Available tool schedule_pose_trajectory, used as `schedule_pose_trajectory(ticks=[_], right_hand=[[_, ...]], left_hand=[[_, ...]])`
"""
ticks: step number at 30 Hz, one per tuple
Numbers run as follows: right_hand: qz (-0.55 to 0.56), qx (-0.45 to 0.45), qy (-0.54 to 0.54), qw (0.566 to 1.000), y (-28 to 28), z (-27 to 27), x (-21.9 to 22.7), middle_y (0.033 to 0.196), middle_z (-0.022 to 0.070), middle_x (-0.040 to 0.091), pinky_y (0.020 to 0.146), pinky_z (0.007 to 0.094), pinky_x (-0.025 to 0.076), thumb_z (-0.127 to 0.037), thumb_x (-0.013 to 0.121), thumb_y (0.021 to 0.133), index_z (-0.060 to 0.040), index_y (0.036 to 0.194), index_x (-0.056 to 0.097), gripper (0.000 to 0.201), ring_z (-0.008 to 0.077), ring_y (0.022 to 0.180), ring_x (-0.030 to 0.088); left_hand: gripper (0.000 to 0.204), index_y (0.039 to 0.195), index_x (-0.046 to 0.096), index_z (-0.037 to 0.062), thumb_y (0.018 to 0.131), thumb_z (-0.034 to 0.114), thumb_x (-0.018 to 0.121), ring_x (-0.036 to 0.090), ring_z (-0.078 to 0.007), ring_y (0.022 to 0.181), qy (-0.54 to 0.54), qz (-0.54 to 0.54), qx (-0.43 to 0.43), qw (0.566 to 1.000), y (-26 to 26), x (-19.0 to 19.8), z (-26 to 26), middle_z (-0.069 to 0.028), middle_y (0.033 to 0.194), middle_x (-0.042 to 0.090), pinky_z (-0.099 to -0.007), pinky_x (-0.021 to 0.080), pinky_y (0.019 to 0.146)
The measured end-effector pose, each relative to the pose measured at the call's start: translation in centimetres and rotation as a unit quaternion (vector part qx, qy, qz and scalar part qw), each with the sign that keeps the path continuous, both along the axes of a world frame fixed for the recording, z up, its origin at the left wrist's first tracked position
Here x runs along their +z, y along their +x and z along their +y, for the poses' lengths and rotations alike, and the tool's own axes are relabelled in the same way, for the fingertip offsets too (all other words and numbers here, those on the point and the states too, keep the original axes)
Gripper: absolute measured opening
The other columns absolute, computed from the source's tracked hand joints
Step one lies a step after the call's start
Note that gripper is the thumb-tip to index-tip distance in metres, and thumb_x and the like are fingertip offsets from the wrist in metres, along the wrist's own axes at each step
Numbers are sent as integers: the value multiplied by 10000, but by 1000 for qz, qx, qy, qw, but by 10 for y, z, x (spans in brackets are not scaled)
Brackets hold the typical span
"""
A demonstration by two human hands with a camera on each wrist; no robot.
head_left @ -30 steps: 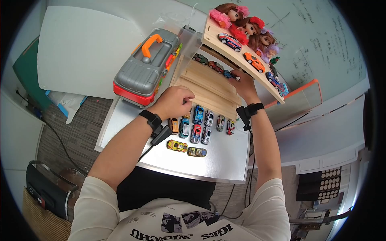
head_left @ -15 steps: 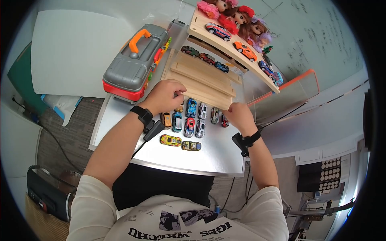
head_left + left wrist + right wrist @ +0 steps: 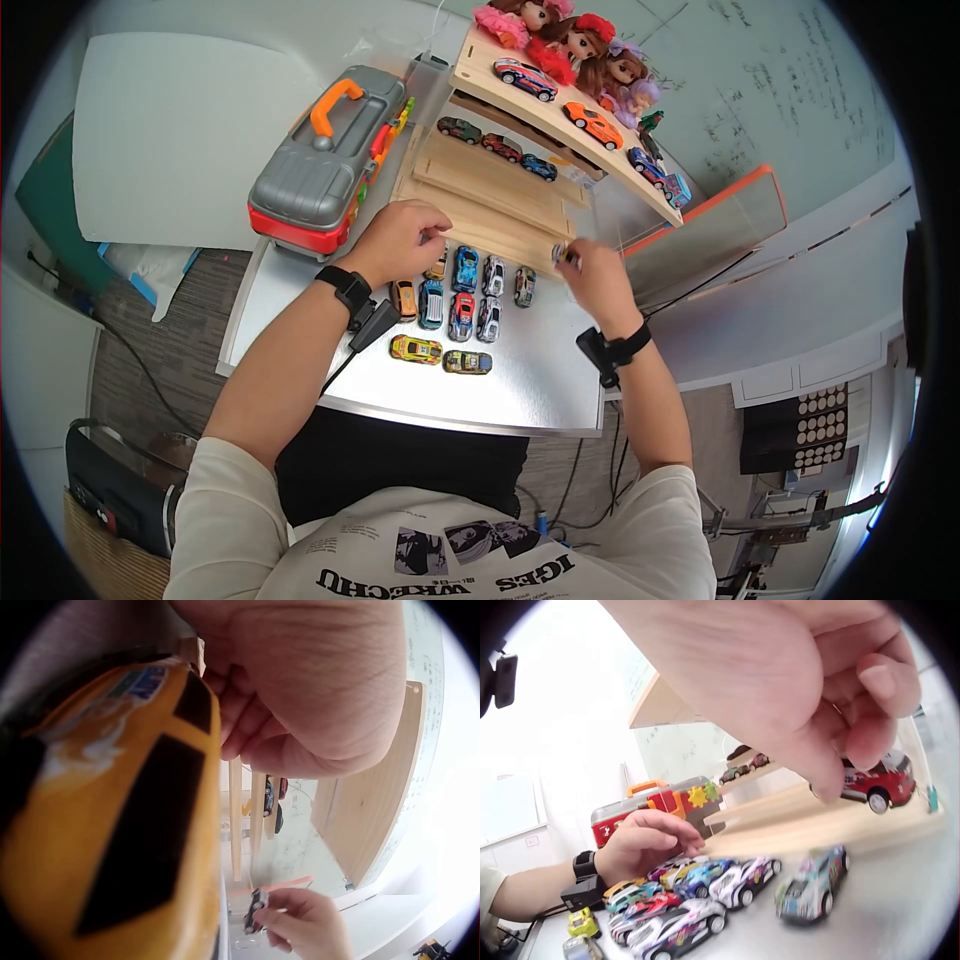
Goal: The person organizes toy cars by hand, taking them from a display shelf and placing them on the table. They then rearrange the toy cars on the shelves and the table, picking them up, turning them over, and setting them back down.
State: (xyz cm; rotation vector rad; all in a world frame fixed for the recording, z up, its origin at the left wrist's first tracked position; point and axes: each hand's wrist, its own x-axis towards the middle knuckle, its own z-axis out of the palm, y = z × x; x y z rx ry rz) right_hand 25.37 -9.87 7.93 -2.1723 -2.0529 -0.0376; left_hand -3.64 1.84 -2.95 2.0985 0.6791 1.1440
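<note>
My right hand (image 3: 598, 285) pinches a small red toy car (image 3: 881, 784) between thumb and fingers, raised above the table near the lower wooden step. Close behind the parked cars my left hand (image 3: 398, 240) stays with its fingers loosely curled and nothing in them. An orange-yellow toy car (image 3: 142, 802) looms large beside it in the left wrist view. Several toy cars stand in front on the table, among them a blue one (image 3: 466, 268), a red one (image 3: 461, 316) and a multicoloured one (image 3: 814, 885) nearest the right hand.
A tiered wooden rack (image 3: 490, 190) rises behind the cars, with three cars, one of them blue (image 3: 539, 167), on its far step. Above it a wooden shelf (image 3: 480, 68) bears dolls and more cars. A grey-and-red toolbox (image 3: 320, 165) stands at the left.
My right hand has left the blue car on the rack's far step, come down to the red car at the row's right end and lifted it. My left hand stays near the cars.
</note>
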Motion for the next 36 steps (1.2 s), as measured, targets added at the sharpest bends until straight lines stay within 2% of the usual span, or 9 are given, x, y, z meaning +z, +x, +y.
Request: schedule_pose_trajectory(ticks=[4, 7, 11, 14, 20, 27, 30, 32, 36], right_hand=[[-90, 25, 130, 987, 6, 45, 21, 961, 244, 688, 809, 523, 565, -135, 743, 864, 6, 963, 657, 193, 445, 957, 674], [-146, 4, 93, 985, 24, 82, 20, 1032, 239, 699, 832, 514, 577, -136, 733, 868, -3, 1018, 673, 209, 430, 1000, 681], [-135, -32, 71, 988, 47, 117, 9, 1023, 259, 709, 857, 480, 560, -132, 749, 849, 18, 1084, 701, 283, 423, 992, 691], [-130, 0, 60, 990, 57, 126, 8, 1024, 253, 714, 864, 485, 553, -145, 747, 852, 16, 1098, 705, 297, 424, 989, 691], [-115, 47, 83, 989, 56, 126, 9, 995, 251, 719, 867, 492, 543, -146, 728, 879, -12, 1096, 705, 255, 428, 987, 689], [-110, 23, 71, 991, 50, 123, 7, 1051, 238, 719, 873, 499, 540, -177, 702, 912, -29, 1098, 702, 238, 423, 1014, 685], [-108, 22, 123, 986, 44, 114, 4, 1045, 243, 717, 876, 508, 535, -191, 689, 929, -24, 1101, 698, 240, 424, 1026, 683], [-101, 57, 204, 972, 28, 101, 8, 1017, 225, 725, 826, 483, 556, -195, 685, 933, -14, 1063, 705, 224, 415, 952, 696], [4, 55, 187, 981, 7, 70, 1, 939, 174, 729, 712, 474, 554, -228, 710, 908, -47, 973, 719, 193, 391, 810, 685]], left_hand=[[244, 998, 757, -18, 795, 104, 698, 725, -280, 802, -17, 7, -2, 1000, 1, -1, 1, -172, 898, 731, -371, 578, 743], [204, 994, 749, -21, 819, 68, 692, 721, -254, 798, -4, -2, 0, 1000, 1, -3, 1, -150, 879, 734, -344, 564, 715], [210, 991, 749, -24, 816, 74, 687, 723, -265, 805, 3, -4, 1, 1000, 0, -2, 1, -156, 889, 734, -349, 568, 723], [207, 983, 750, -22, 812, 77, 687, 725, -273, 805, 20, 7, 6, 1000, -1, -1, 1, -158, 883, 734, -354, 570, 724], [206, 975, 752, -18, 804, 81, 694, 727, -285, 796, 19, 18, 16, 1000, 1, 1, -1, -157, 883, 735, -370, 572, 725], [192, 959, 746, -16, 801, 81, 695, 722, -297, 803, 28, 9, 13, 999, 1, -2, 1, -158, 877, 730, -375, 569, 728], [186, 955, 742, -15, 803, 81, 696, 719, -299, 808, 27, 15, 9, 999, 1, -1, 1, -155, 872, 727, -376, 567, 728], [179, 958, 743, -12, 808, 73, 695, 716, -294, 802, 17, 10, 8, 1000, 1, -1, 1, -147, 871, 725, -374, 563, 722], [167, 956, 742, -8, 811, 63, 695, 709, -288, 795, 5, 7, 2, 1000, 1, 0, -2, -138, 864, 722, -369, 558, 715]])
